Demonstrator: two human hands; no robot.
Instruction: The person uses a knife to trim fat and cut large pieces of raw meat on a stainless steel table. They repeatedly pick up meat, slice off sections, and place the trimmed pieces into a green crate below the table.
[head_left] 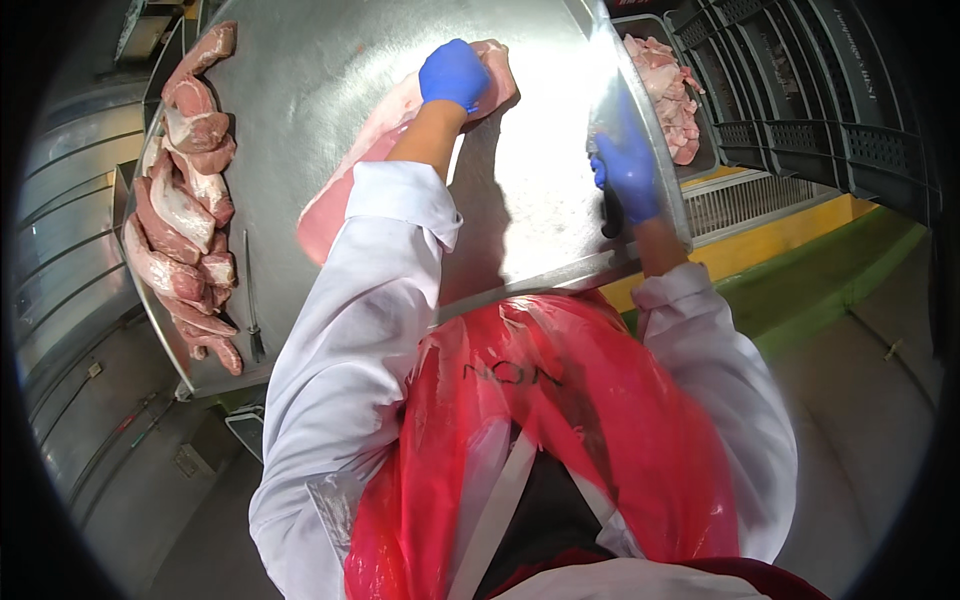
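Note:
A long, pale pink slab of pork (372, 135) lies slantwise on the steel table (320, 70). My left hand (453, 75), in a blue glove, is closed on the slab near its far end. At the table's right side my right hand (627, 170), also blue-gloved, grips a knife (611, 212) by its black handle. The knife's blade points away from me, partly washed out by glare, and is apart from the slab. My left forearm hides some of the slab's right edge.
Trimmed pork strips (185, 215) are heaped along the table's left edge. Beside them lies a sharpening steel (249, 290) with a dark handle. Right of the table, a dark tray (705, 150) holds pale meat scraps (664, 95). Black crates (800, 80) stand beyond it.

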